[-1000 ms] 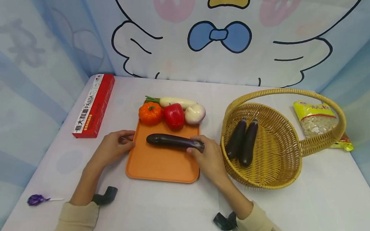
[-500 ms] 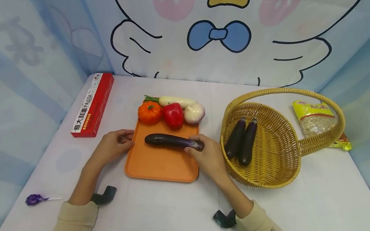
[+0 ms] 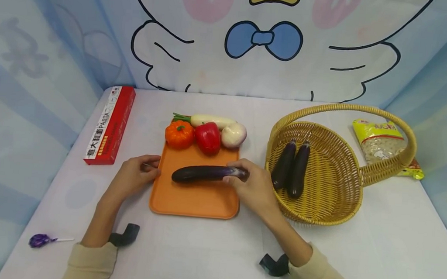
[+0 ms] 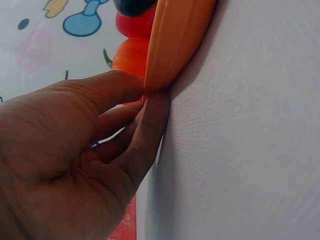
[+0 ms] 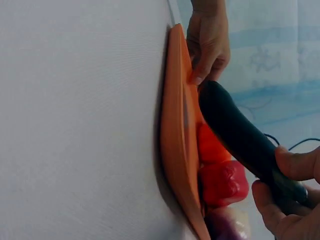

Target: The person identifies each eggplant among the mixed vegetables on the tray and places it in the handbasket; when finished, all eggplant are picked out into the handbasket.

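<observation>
A dark purple eggplant [image 3: 201, 173] is in my right hand [image 3: 257, 187], which grips it by the stem end at the right. In the right wrist view the eggplant [image 5: 235, 132] hangs tilted above the orange tray [image 5: 172, 125], apart from it. My left hand [image 3: 136, 174] pinches the left rim of the tray [image 3: 192, 203]; the left wrist view shows its fingertips at that edge. Along the tray's far end lie a white radish [image 3: 213, 121], an orange pumpkin [image 3: 179, 134], a red bell pepper [image 3: 208, 138] and a white-purple turnip [image 3: 234, 135].
Right of the tray stands a wicker basket [image 3: 332, 183] with a tall handle and two eggplants [image 3: 299, 169] inside. A yellow bag [image 3: 382, 143] lies behind it. A red pasta box [image 3: 110, 126] is at the back left, a purple lollipop [image 3: 40, 240] at the front left.
The eggplant's left end has swung slightly toward me while my right hand keeps its grip. My left hand stays at the tray's rim. The whole view has shifted slightly.
</observation>
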